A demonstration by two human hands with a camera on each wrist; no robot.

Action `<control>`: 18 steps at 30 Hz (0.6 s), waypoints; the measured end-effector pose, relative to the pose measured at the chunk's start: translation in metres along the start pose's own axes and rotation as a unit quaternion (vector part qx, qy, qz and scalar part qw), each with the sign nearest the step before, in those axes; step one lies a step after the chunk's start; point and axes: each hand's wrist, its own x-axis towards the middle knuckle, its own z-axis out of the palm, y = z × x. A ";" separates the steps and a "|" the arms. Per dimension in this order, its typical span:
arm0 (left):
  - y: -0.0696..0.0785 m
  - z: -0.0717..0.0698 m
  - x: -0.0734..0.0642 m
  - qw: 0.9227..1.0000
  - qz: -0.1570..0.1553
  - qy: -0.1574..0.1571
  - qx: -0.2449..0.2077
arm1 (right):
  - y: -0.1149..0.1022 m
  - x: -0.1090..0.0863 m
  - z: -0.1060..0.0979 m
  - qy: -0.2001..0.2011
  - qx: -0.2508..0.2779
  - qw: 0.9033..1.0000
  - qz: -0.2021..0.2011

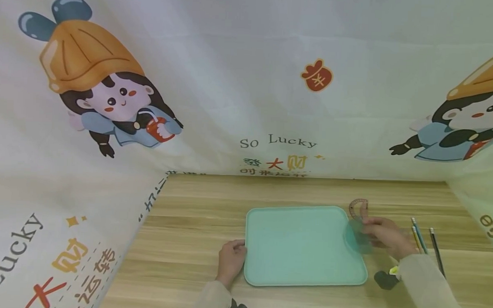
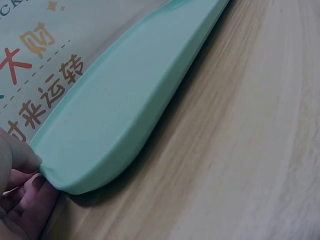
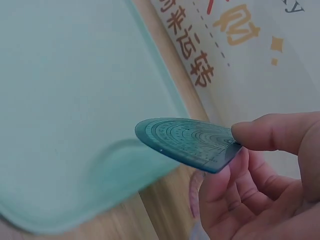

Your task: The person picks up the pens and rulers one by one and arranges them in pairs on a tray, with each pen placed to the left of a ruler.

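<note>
A mint-green tray point(image 1: 296, 246) lies on the wooden table. My left hand point(image 1: 231, 261) holds its left edge; in the left wrist view the thumb point(image 2: 22, 152) presses the rim and the other fingers curl below it. Between thumb and fingers my right hand point(image 1: 384, 233) pinches a translucent teal protractor point(image 3: 185, 140), its curved side pointing over the tray's right edge. The protractor is blurred in the head view. Just beyond that hand is a pinkish protractor point(image 1: 356, 205), partly hidden by the fingers.
To the right lie a yellow pencil point(image 1: 416, 239), a blue pencil point(image 1: 420, 237) and a black pencil point(image 1: 436, 251). A small yellow item point(image 1: 394, 270) shows beside the right sleeve. A printed cloth point(image 1: 249, 81) hangs behind the table point(image 1: 187, 229) and along its sides.
</note>
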 end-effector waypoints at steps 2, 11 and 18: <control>-0.001 0.000 0.000 1.000 0.000 0.001 0.000 | -0.001 0.001 0.005 -0.005 0.019 1.000 -0.003; -0.001 0.001 -0.002 1.000 0.003 0.005 -0.005 | -0.001 0.006 0.025 -0.017 0.058 0.998 -0.023; -0.001 0.001 -0.002 1.000 -0.006 0.003 -0.010 | -0.003 0.009 0.048 -0.027 0.072 0.996 -0.040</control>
